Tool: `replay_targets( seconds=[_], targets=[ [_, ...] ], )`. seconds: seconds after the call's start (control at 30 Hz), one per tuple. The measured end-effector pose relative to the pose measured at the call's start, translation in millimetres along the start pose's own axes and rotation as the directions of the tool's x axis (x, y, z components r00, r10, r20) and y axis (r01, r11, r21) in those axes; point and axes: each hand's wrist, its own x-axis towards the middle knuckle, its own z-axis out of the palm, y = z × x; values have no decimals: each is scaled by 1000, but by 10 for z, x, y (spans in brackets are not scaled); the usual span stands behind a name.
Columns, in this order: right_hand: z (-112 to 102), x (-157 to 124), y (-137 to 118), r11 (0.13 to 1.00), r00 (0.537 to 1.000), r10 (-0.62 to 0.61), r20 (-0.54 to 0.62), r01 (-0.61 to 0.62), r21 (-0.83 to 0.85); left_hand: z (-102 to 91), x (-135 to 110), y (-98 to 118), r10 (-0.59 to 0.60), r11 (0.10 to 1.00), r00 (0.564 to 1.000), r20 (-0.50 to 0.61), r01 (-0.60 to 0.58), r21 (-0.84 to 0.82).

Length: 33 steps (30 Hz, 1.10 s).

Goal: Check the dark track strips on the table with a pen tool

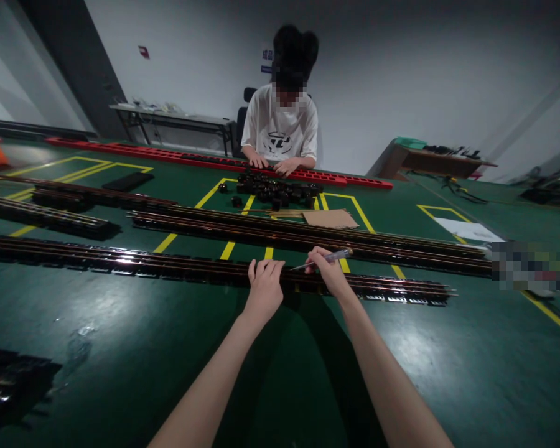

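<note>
A long black strip with copper-coloured metal bars along it lies across the table in front of me. My left hand is on its middle, fingers bent over the top and holding it. Just to the right, my right hand is closed around a screwdriver with a clear handle. The screwdriver's thin shaft slants down to the left, its tip at the strip close to my left fingertips. Whether the tip touches a screw is too small to tell.
Similar black strips lie behind and at left. Across the table a person has both hands at a long red rack, near a heap of small black parts. A cardboard piece and white paper lie on the green table.
</note>
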Motion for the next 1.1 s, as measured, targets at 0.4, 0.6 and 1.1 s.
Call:
replay_targets(
  seconds=[0.4, 0.6, 1.1],
  targets=[
    [11, 7, -3, 999, 999, 37, 7, -37, 35, -33, 34, -36, 19, 1000, 999, 42, -19, -3],
    [15, -2, -1, 999, 999, 34, 4, -34, 32, -49, 32, -47, 18, 1000, 998, 55, -18, -3],
    [-290, -3, -33, 997, 996, 79, 50, -79, -4, -9, 25, 18, 44, 992, 998, -39, -39, 117]
  ],
)
